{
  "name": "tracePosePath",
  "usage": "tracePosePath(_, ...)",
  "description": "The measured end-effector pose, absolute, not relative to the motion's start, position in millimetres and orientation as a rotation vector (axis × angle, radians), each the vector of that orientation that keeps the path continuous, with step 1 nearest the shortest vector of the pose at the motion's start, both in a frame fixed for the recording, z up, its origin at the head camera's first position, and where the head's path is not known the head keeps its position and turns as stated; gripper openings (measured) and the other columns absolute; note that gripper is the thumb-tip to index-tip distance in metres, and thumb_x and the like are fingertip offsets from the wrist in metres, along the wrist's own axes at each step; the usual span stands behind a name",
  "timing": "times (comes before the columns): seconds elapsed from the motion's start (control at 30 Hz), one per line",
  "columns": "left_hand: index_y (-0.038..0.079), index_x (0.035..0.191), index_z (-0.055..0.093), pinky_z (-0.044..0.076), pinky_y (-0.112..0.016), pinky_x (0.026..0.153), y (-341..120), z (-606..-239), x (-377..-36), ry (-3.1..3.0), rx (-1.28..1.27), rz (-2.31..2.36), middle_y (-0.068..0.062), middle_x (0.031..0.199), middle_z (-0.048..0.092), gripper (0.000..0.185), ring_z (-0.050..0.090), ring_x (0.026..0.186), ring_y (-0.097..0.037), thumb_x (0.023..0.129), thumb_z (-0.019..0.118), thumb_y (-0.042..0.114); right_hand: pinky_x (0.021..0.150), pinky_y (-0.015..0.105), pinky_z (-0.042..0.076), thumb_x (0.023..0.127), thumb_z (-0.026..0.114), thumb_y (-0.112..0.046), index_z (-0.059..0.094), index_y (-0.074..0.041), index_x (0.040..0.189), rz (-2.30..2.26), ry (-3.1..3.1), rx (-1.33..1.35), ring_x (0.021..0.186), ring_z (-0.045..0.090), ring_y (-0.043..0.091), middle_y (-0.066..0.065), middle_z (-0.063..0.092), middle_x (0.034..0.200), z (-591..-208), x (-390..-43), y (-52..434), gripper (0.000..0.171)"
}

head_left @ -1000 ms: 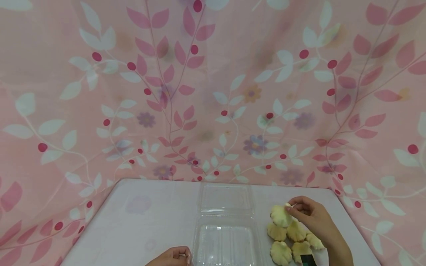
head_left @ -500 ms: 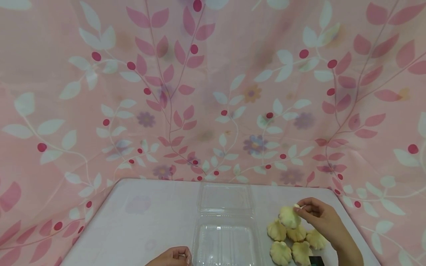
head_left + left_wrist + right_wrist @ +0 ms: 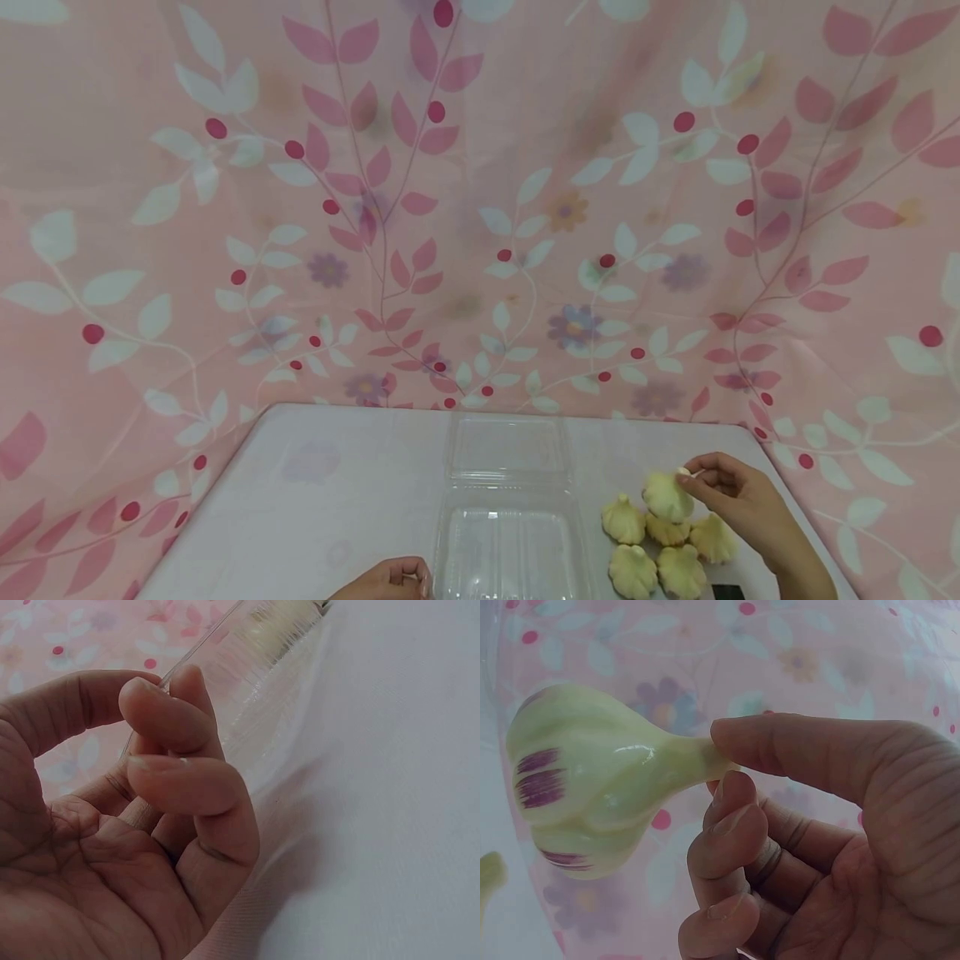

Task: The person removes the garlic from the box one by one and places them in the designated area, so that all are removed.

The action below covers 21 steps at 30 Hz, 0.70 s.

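Note:
My right hand [image 3: 735, 492] pinches the thin neck of a garlic bulb [image 3: 669, 497] between thumb and fingertips, above the other bulbs on the table. Up close in the right wrist view, this pale, glossy garlic bulb [image 3: 592, 780] shows purple streaks and lies sideways. Several more garlic bulbs [image 3: 632, 572] sit grouped below it, one partly covered by the held bulb. At the left side of an open, clear plastic box [image 3: 441, 542], my left hand [image 3: 386, 579] pinches the rim with curled fingers. The left hand [image 3: 165, 772] partly hides that rim in its wrist view.
The box's clear lid [image 3: 510, 446] lies folded back toward the rear of the white table [image 3: 300, 500]. A pink floral cloth [image 3: 480, 208] hangs behind and at both sides. A dark object [image 3: 727, 592] shows near the right forearm.
My right hand has carried the held garlic bulb to the right and slightly nearer, uncovering the back-left bulb. The left hand and the box have stayed in place.

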<state>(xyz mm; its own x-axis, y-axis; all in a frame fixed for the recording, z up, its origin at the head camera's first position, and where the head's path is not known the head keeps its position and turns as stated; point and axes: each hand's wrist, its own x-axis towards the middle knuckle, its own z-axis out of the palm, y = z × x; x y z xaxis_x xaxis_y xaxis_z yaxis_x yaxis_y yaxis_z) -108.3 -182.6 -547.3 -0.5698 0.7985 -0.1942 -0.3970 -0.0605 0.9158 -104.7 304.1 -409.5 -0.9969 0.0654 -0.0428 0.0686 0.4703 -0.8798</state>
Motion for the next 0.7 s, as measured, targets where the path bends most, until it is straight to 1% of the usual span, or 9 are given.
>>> tracePosePath(0.17,0.015,0.092,0.055,0.042,-0.017,0.059,-183,-547,-108,1.368,0.459,1.755,0.009,0.076,0.056,0.007,0.05,0.067,0.0,0.093,0.05,0.01,0.062,0.028,0.046,0.088,0.063,-0.035,0.056,-0.002,0.111,-1.588,2.699,0.14,0.076,0.058,0.02,0.011,0.062,0.087,-411,-104,308,0.041)
tracePosePath(0.33,0.015,0.092,0.055,0.042,-0.017,0.059,-183,-546,-107,1.368,0.462,1.755,0.009,0.076,0.056,0.008,0.05,0.067,0.0,0.093,0.05,0.009,0.066,0.028,0.046,0.087,0.063,-0.038,0.056,-0.002,0.113,-1.544,2.703,0.187,0.08,0.059,0.023,0.01,0.063,0.088,-412,-103,312,0.045)
tracePosePath(0.47,0.015,0.092,0.055,0.042,-0.017,0.06,-183,-546,-107,1.349,0.477,1.762,0.009,0.077,0.057,0.009,0.051,0.068,0.0,0.093,0.049,0.008,0.067,0.027,0.046,0.086,0.063,-0.043,0.057,-0.005,0.114,-1.483,2.718,0.229,0.081,0.059,0.02,0.007,0.063,0.09,-413,-103,315,0.047)
tracePosePath(0.63,0.014,0.093,0.055,0.043,-0.017,0.061,-183,-546,-107,1.322,0.487,1.773,0.008,0.079,0.058,0.007,0.052,0.069,-0.001,0.093,0.05,0.009,0.066,0.027,0.046,0.086,0.063,-0.04,0.057,-0.004,0.113,-1.449,2.761,0.2,0.079,0.059,0.02,0.007,0.064,0.089,-414,-101,322,0.045)
tracePosePath(0.7,0.013,0.093,0.055,0.043,-0.017,0.061,-183,-547,-108,1.315,0.488,1.776,0.008,0.079,0.058,0.006,0.052,0.069,-0.001,0.093,0.05,0.009,0.067,0.028,0.046,0.086,0.063,-0.041,0.056,-0.004,0.114,-1.445,2.74,0.216,0.08,0.059,0.02,0.007,0.064,0.09,-414,-101,324,0.047)
